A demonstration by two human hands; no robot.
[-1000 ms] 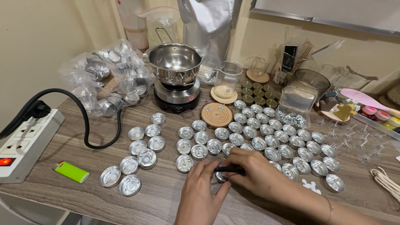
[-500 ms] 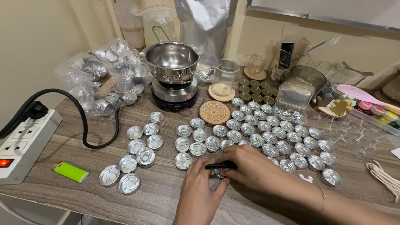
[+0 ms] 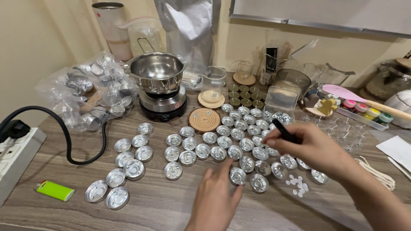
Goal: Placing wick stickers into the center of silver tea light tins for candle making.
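Here, in the head view, the left hand reaches up from the bottom edge, palm down and fingers loosely spread, closed around nothing; its fingertips touch the near rim of a small metal tealight cup standing at the front of the crowd of cups. The right hand comes in from the lower right, forearm slanting across the wooden table, and hovers over the right part of the cup field. Its thumb and fingers pinch a slim black tool, which sticks out up and to the left from the fingertips, tip above the cups near a clear box of small metal parts.

A cluster of shiny cups fills the table's middle, a second loose group lies to the left. Small white round stickers lie just below the right wrist. Behind stand a steel pot on a small hotplate, a wooden coaster and a bag of more cups. A green lighter lies near the left front edge.
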